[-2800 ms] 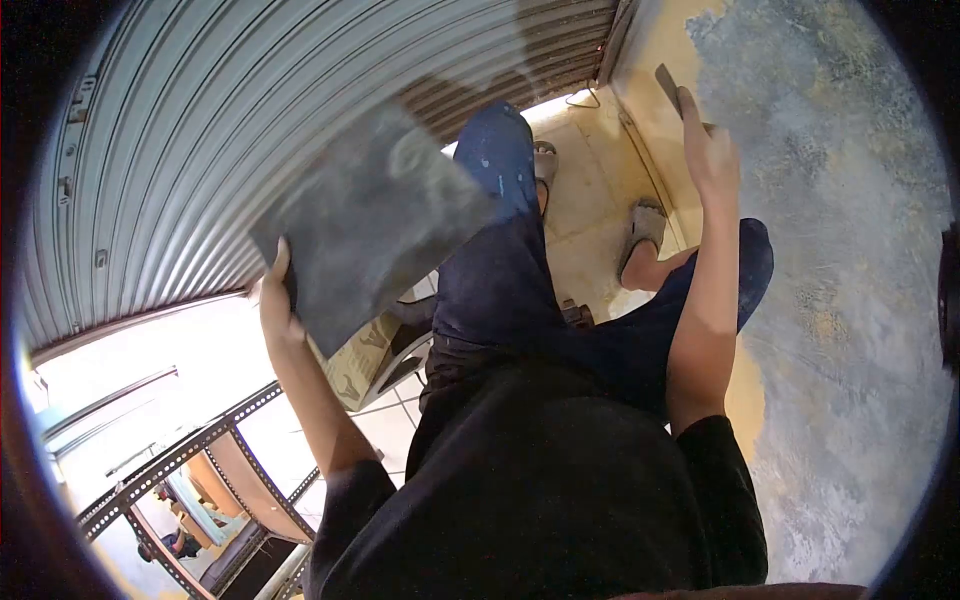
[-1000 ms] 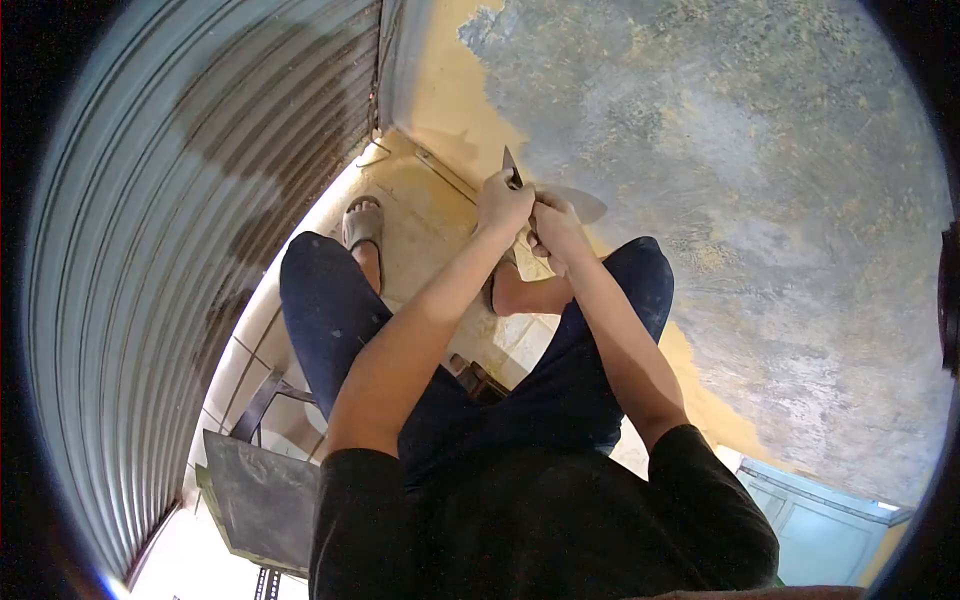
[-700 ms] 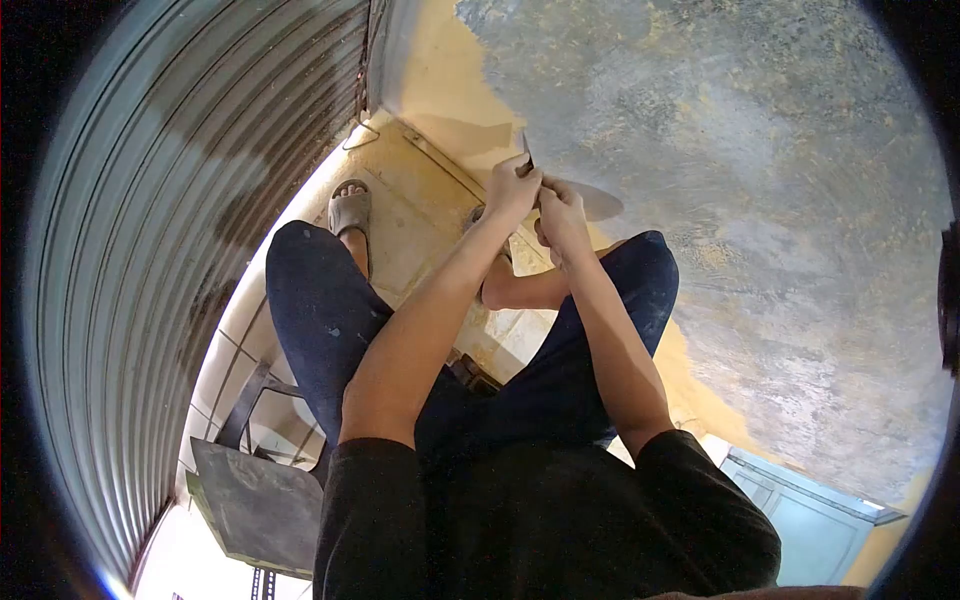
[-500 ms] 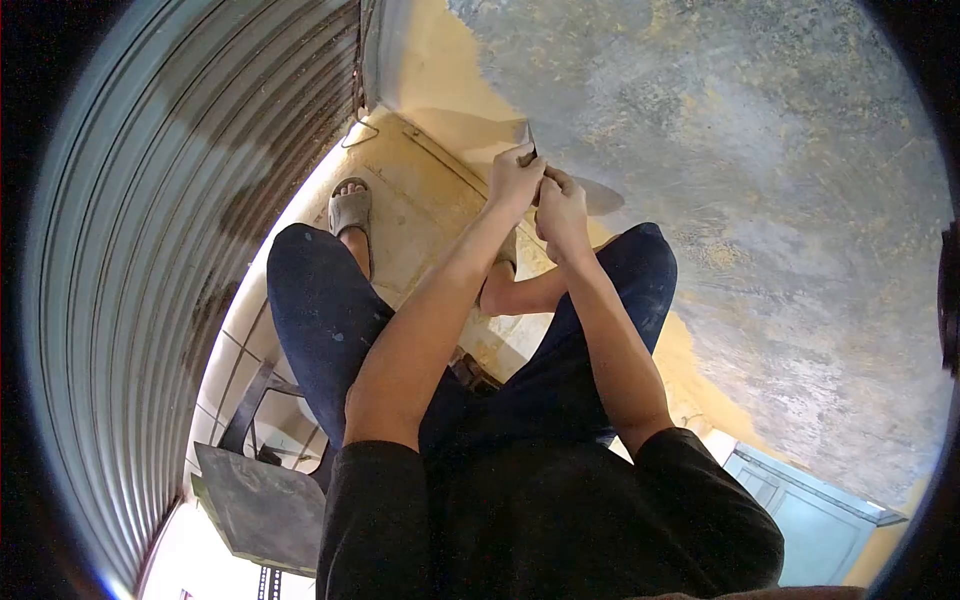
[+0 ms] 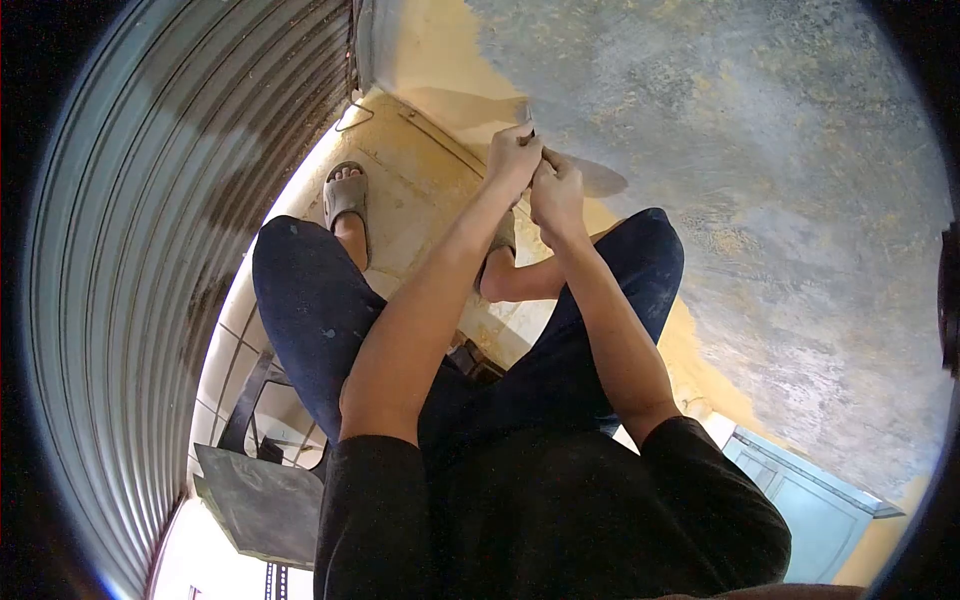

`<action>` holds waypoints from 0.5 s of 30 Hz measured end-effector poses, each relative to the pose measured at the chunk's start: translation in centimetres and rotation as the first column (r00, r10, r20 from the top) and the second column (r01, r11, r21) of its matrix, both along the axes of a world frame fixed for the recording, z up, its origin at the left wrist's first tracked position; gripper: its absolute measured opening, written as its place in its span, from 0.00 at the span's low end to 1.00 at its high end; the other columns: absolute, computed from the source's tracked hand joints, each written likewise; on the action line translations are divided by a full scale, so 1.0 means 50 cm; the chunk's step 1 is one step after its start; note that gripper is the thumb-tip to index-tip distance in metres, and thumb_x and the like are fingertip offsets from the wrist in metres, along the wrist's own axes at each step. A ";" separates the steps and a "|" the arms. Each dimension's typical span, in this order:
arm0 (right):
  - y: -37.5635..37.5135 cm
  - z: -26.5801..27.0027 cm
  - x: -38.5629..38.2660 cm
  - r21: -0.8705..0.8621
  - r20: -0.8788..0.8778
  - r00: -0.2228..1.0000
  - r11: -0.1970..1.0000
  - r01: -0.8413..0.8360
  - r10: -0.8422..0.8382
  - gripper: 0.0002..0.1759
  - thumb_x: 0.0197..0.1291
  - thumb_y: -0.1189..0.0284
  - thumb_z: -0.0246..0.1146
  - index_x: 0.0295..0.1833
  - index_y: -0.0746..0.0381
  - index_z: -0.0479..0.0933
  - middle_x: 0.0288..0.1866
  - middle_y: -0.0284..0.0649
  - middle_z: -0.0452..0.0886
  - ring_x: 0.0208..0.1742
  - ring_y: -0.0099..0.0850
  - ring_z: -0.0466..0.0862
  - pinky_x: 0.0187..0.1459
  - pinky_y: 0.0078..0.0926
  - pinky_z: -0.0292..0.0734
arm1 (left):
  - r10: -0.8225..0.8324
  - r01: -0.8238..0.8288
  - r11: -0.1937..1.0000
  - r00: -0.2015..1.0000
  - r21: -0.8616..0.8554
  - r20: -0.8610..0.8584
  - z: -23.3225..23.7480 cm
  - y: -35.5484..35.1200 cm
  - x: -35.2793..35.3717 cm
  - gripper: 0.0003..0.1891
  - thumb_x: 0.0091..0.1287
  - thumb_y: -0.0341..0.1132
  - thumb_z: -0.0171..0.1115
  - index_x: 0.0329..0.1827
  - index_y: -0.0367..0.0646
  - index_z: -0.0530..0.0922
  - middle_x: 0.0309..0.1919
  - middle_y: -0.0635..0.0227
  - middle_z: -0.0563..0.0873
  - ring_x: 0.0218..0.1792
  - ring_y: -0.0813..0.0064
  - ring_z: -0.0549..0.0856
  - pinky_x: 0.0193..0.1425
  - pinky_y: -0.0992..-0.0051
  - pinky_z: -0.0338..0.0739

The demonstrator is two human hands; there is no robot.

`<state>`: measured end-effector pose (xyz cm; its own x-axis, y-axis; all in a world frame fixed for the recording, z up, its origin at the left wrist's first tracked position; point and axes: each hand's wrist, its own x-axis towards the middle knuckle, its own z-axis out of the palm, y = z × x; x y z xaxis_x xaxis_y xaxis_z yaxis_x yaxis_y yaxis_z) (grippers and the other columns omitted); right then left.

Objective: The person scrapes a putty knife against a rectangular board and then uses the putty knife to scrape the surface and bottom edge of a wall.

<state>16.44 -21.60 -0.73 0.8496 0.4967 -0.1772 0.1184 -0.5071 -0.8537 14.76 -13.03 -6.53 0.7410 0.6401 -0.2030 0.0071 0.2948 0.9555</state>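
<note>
Near the wall [image 5: 720, 180], the left hand [image 5: 513, 160] is holding a blade [image 5: 530, 116] in its fingers. The right hand [image 5: 558, 198] is curling beside it; its grip I cannot tell. A sheet [image 5: 265, 500] is resting well apart from the wall.

A ribbed metal roller shutter [image 5: 130, 300] runs down the left, meeting at a corner a wall [image 5: 740, 220] that is yellow at its edges and mottled grey across most of its face. Pale tiled floor [image 5: 410, 180], stained yellowish, lies between them. Bright white light glares at lower left; a light-blue panelled door or cabinet [image 5: 810, 500] stands lower right.
</note>
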 end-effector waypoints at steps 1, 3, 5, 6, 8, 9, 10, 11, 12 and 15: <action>-0.002 0.007 -0.003 0.051 -0.073 0.997 0.999 0.018 -0.014 0.20 0.63 0.71 0.51 0.52 0.75 0.78 0.29 0.48 0.82 0.28 0.29 0.82 0.31 0.29 0.75 | 0.018 -0.018 1.000 1.000 0.002 0.012 0.002 0.001 -0.001 0.09 0.68 0.31 0.59 0.45 0.34 0.82 0.29 0.70 0.83 0.32 0.84 0.78 0.35 0.78 0.73; 0.009 0.023 -0.001 0.102 -0.149 0.989 0.994 0.032 -0.017 0.20 0.62 0.71 0.52 0.51 0.75 0.79 0.29 0.50 0.83 0.28 0.31 0.82 0.31 0.32 0.75 | 0.011 -0.011 1.000 0.999 0.021 -0.031 0.013 0.003 0.000 0.09 0.69 0.31 0.59 0.46 0.34 0.82 0.30 0.70 0.83 0.31 0.84 0.78 0.35 0.78 0.73; 0.020 0.038 0.006 0.041 -0.201 0.979 0.998 0.055 -0.046 0.19 0.61 0.71 0.53 0.49 0.75 0.79 0.28 0.53 0.83 0.27 0.32 0.81 0.31 0.35 0.74 | -0.010 0.013 0.999 0.997 0.029 -0.081 0.010 0.004 -0.003 0.09 0.69 0.30 0.58 0.46 0.34 0.82 0.31 0.71 0.84 0.31 0.84 0.78 0.35 0.78 0.74; 0.024 0.023 0.010 0.038 -0.201 0.978 0.997 0.065 -0.056 0.19 0.61 0.71 0.53 0.49 0.75 0.79 0.28 0.53 0.83 0.27 0.32 0.81 0.31 0.35 0.74 | 0.026 -0.024 0.997 0.999 -0.076 0.031 -0.023 0.016 0.010 0.09 0.69 0.30 0.59 0.46 0.34 0.82 0.33 0.71 0.84 0.32 0.83 0.78 0.36 0.77 0.74; 0.041 -0.019 0.017 0.024 -0.068 0.998 1.000 -0.002 0.003 0.20 0.66 0.72 0.50 0.57 0.71 0.78 0.25 0.35 0.76 0.13 0.18 0.64 0.13 0.20 0.57 | 0.079 -0.051 0.982 0.986 -0.183 0.145 -0.037 0.024 0.019 0.10 0.69 0.29 0.59 0.47 0.34 0.82 0.34 0.71 0.84 0.33 0.83 0.79 0.37 0.77 0.75; 0.034 -0.022 0.015 0.060 -0.062 0.998 0.998 -0.025 0.028 0.20 0.65 0.72 0.50 0.56 0.71 0.79 0.24 0.35 0.76 0.13 0.19 0.65 0.13 0.21 0.57 | 0.058 -0.030 0.970 0.992 -0.240 0.113 -0.032 0.019 0.013 0.10 0.69 0.29 0.59 0.47 0.33 0.82 0.36 0.71 0.84 0.35 0.83 0.79 0.38 0.77 0.75; 0.029 -0.007 0.006 0.062 -0.059 0.998 0.998 -0.027 0.030 0.20 0.65 0.72 0.50 0.56 0.71 0.79 0.24 0.35 0.76 0.13 0.19 0.65 0.13 0.21 0.57 | 0.037 -0.011 0.956 0.996 -0.292 0.083 -0.009 0.019 0.001 0.10 0.69 0.28 0.58 0.48 0.33 0.82 0.37 0.71 0.84 0.36 0.82 0.79 0.39 0.77 0.75; 0.021 0.007 -0.003 0.089 -0.079 0.997 0.996 0.028 -0.021 0.20 0.65 0.72 0.50 0.55 0.72 0.79 0.23 0.35 0.76 0.13 0.19 0.65 0.13 0.22 0.57 | 0.049 -0.029 0.980 0.994 -0.196 0.098 0.014 0.008 -0.010 0.11 0.69 0.28 0.59 0.51 0.33 0.82 0.38 0.70 0.84 0.38 0.82 0.79 0.39 0.78 0.75; 0.018 0.017 -0.009 0.111 -0.102 0.992 0.990 0.084 -0.073 0.20 0.65 0.72 0.50 0.55 0.72 0.79 0.23 0.35 0.75 0.13 0.19 0.65 0.13 0.22 0.57 | 0.049 -0.029 0.980 0.994 -0.195 0.099 0.009 0.008 -0.003 0.11 0.69 0.28 0.59 0.51 0.33 0.82 0.38 0.70 0.84 0.38 0.82 0.79 0.39 0.78 0.75; 0.022 -0.013 0.014 0.111 -0.101 0.994 0.993 0.039 -0.028 0.19 0.64 0.73 0.50 0.53 0.72 0.80 0.22 0.35 0.75 0.13 0.19 0.65 0.13 0.23 0.57 | 0.045 -0.046 0.998 0.999 -0.033 -0.024 -0.032 0.012 0.020 0.13 0.69 0.28 0.59 0.54 0.33 0.81 0.39 0.69 0.85 0.37 0.82 0.79 0.40 0.79 0.75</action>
